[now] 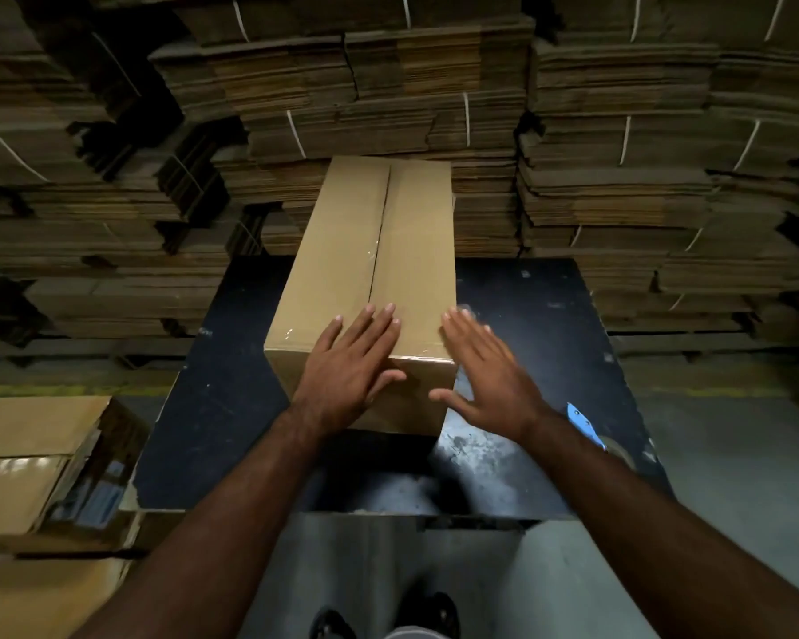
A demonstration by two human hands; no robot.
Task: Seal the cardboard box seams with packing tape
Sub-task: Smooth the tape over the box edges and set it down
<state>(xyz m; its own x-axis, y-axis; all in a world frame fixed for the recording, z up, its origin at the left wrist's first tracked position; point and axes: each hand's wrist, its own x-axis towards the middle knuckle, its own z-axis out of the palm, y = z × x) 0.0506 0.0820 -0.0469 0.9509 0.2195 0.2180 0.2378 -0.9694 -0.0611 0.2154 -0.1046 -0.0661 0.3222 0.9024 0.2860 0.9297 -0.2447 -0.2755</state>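
A long brown cardboard box (342,251) lies on a black table (527,306), its length running away from me. Its top flaps are closed and clear tape glints along the centre seam and over the near edge. My left hand (349,366) lies flat on the near end of the box top, fingers spread, thumb over the front edge. My right hand (485,371) hovers open beside the box's near right corner, slightly blurred. A tape dispenser with a blue handle (584,424) lies on the table, partly hidden behind my right forearm.
Tall stacks of flattened, strapped cardboard (388,85) fill the whole background behind the table. More brown boxes (24,463) sit low at the left. A grey floor (734,477) lies to the right, and my shoes (430,615) show at the bottom.
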